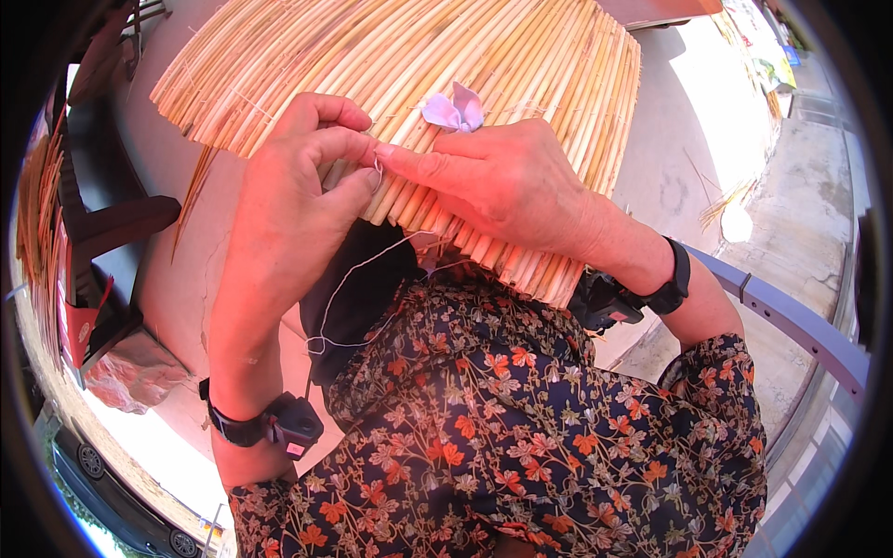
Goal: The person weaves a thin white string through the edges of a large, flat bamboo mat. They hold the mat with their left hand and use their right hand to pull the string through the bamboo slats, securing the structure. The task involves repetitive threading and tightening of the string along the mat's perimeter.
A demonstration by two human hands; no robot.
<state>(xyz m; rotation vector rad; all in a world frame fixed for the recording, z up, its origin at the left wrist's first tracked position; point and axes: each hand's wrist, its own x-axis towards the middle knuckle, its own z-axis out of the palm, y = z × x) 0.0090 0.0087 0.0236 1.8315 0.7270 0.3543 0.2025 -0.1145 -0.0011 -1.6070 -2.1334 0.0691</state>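
Note:
A mat of pale straw-coloured reeds (409,56), laid side by side and bound with thread, spreads out in front of me. At its near left edge my left hand (316,158) pinches a thin white thread (337,296) between thumb and forefinger. The thread hangs down in a loose loop toward my lap. My right hand (507,181) lies over the reeds, its forefinger reaching to the left fingertips; its other fingers curl under, and what they hold is hidden. Just above the right hand a pale lilac scrap of cloth or petal-like piece (454,110) rests on the mat.
Dark furniture (116,228) stands on the left beside a reddish stone (135,370). More reeds lean at the far left (39,205). A grey curved rail (791,316) runs along the right. A dark car (116,484) shows at lower left.

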